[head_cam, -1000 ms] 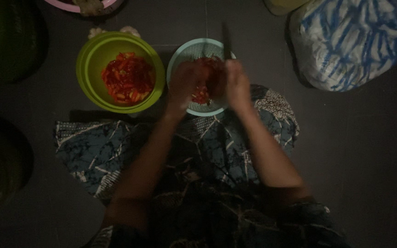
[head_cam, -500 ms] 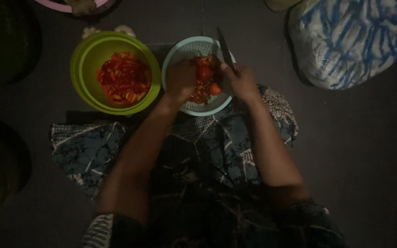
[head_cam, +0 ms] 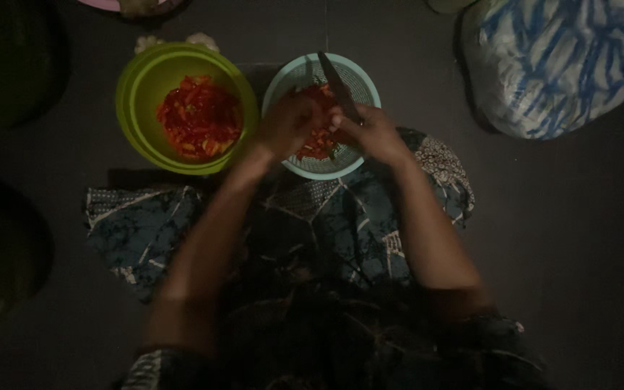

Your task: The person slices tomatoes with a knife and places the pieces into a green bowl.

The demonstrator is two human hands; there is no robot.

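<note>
Chillies [head_cam: 319, 141] lie uncut in the pale blue colander [head_cam: 359, 76], right hand [head_cam: 373, 133] gripping a knife [head_cam: 337, 87], left hand [head_cam: 287, 126] seemingly pinching one, while the green bowl [head_cam: 139, 79] already holds many cut pieces [head_cam: 200, 119].

Blue-and-white plastic bag [head_cam: 565, 61] — upper right

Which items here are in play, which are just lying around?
In play: left hand, right hand, knife, red pieces, light blue basket, green bowl of cut red pieces.
Lying about: blue-and-white bag, pink dish.
</note>
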